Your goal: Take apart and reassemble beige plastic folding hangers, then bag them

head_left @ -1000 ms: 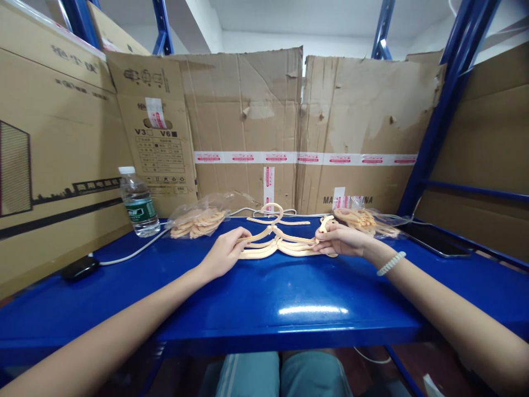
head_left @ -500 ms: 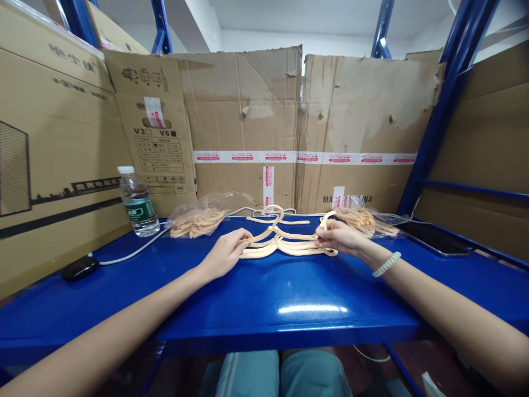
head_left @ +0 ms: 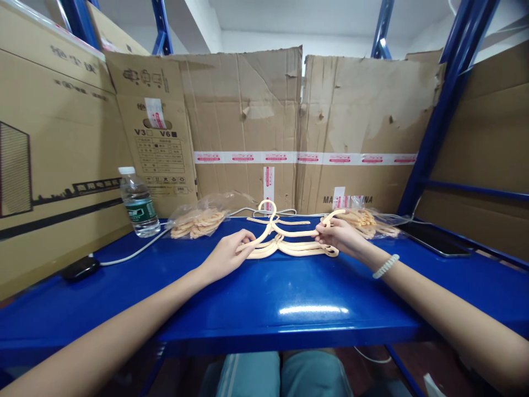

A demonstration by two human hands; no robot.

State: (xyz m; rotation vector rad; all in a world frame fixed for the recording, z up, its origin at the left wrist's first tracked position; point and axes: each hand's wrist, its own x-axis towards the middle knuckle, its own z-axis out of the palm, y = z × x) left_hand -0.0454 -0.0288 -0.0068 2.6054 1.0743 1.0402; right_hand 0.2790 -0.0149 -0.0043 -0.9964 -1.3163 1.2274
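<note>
A cream-coloured hanger (head_left: 289, 232) is held up between my two hands, its hook (head_left: 268, 205) pointing up. My left hand (head_left: 227, 255) is closed round its left arm. My right hand (head_left: 336, 236) pinches the end of its right arm, and a curved cream piece (head_left: 335, 214) sticks up from those fingers; I cannot tell whether it joins the hanger. Just below and behind, several more cream hangers (head_left: 303, 249) lie stacked on the blue table (head_left: 256, 300). Farther back lies a thin cream bar (head_left: 295, 222), partly hidden by the held hanger.
Clear bags of cream pieces lie at left (head_left: 200, 219) and right (head_left: 367, 220). A water bottle (head_left: 138, 207) and black device (head_left: 80, 267) with a white cable stand left; a phone (head_left: 433, 240) lies right. Cardboard (head_left: 248, 121) walls the back, with blue posts (head_left: 438, 121) beside.
The held hanger has been raised slightly and tilted, its hook shifting left and more upright. The curved piece at my right hand leans further right. Both hands stay closed in nearly the same places.
</note>
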